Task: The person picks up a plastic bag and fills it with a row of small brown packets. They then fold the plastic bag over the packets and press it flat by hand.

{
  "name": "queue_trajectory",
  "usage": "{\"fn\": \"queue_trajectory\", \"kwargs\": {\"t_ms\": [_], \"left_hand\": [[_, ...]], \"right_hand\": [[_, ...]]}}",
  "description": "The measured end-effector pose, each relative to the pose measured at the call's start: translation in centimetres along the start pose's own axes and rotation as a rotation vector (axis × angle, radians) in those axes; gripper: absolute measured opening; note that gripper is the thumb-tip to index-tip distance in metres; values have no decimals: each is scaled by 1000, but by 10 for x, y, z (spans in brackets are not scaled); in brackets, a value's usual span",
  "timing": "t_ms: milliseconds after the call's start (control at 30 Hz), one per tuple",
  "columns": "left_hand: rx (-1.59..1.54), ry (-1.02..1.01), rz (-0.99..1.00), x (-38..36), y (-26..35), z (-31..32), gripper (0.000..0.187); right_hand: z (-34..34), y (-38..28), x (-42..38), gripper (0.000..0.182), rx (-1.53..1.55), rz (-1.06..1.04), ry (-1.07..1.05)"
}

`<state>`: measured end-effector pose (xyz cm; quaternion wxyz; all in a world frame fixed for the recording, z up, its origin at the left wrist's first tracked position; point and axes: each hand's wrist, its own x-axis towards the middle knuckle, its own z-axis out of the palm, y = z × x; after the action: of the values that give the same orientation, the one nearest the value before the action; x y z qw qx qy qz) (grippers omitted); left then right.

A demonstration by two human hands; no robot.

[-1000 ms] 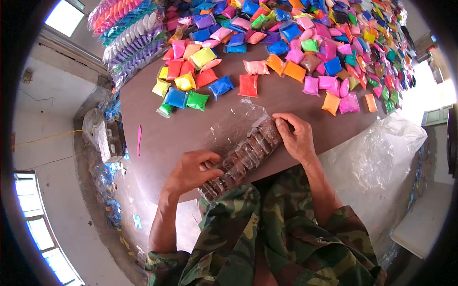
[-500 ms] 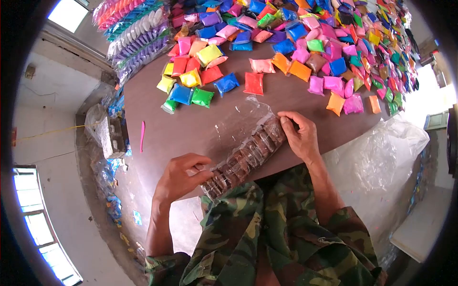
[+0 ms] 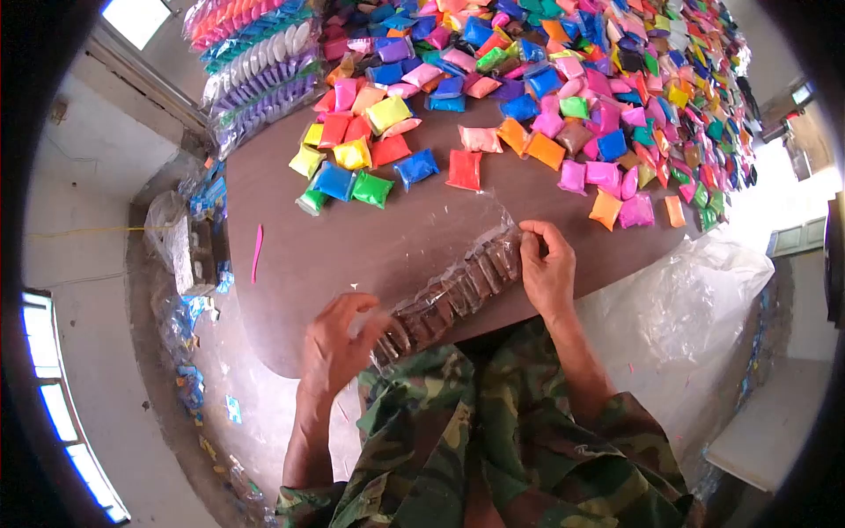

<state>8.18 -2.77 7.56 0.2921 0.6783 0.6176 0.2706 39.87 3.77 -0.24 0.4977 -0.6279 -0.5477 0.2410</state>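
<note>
A clear plastic bag with a row of brown packets [image 3: 453, 299] lies slantwise at the table's near edge. My right hand [image 3: 547, 264] pinches the bag's upper right end between thumb and fingers. At the lower left end is my left hand [image 3: 341, 339], its fingers curved and parted, slightly blurred, beside the packets; nothing shows between them. Loose transparent film extends from the bag's far side over the brown table [image 3: 299, 255].
Many coloured packets [image 3: 607, 97] are heaped across the back and right. A smaller group [image 3: 352, 154] lies nearer, at left. Stacked bagged rows [image 3: 264, 70] stand at back left. A pink stick [image 3: 257, 253] lies at left; white plastic sheeting [image 3: 695, 299] is at right.
My left hand has let go of the bag's lower left end and its fingers have spread. My right hand has stayed at the other end. The view has shifted slightly.
</note>
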Motion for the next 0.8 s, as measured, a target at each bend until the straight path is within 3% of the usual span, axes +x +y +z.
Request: {"fn": "queue_trajectory", "kwargs": {"t_ms": [100, 267, 500, 600, 733, 800], "left_hand": [[99, -28, 195, -6, 4, 18, 25], [-115, -7, -13, 6, -12, 18, 10], [-72, -148, -57, 37, -19, -12, 21], [117, -71, 85, 34, 6, -12, 38], [150, -118, 340, 49, 40, 15, 55], [120, -135, 450, 65, 53, 39, 58]], "right_hand": [[3, 1, -4, 15, -18, 18, 35], [1, -4, -7, 14, -68, -9, 33], [-7, -18, -22, 16, -193, -94, -43], [-17, -26, -25, 20, -197, -114, -88], [-30, -38, -23, 33, -92, -202, -166], [-35, -29, -24, 50, -77, -229, -262]]}}
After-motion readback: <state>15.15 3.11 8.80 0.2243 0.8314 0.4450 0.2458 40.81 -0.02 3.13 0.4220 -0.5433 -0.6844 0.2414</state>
